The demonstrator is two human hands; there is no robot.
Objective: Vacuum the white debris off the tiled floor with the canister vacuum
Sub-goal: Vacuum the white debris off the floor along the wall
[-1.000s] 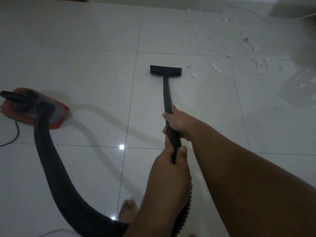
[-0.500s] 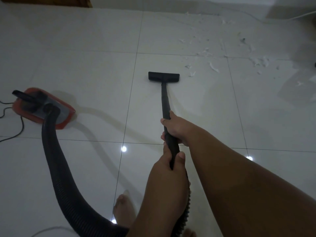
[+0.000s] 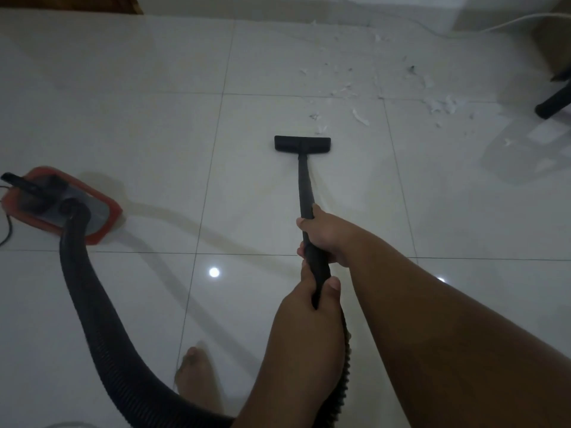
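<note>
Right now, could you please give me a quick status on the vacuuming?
Right hand and left hand grip the wand. Floor head just short of white debris. Dark leg beside far-right debris.

Glossy, smooth tiled floor [image 3: 309, 50] mirrors ceiling lights — matt black plastic wand [image 3: 304, 186] and floor head [image 3: 302, 144], ribbed hose [image 3: 92, 304], red plastic-looking canister [image 3: 102, 208].

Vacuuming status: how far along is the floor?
Done: no scraps visible on the floor on the near side of the floor nozzle. In hand: right hand and left hand grip the wand, nozzle flat on the tile just short of the nearest scraps. Left: most of it, white debris lies scattered beyond the nozzle, toward the wall and the right.
</note>
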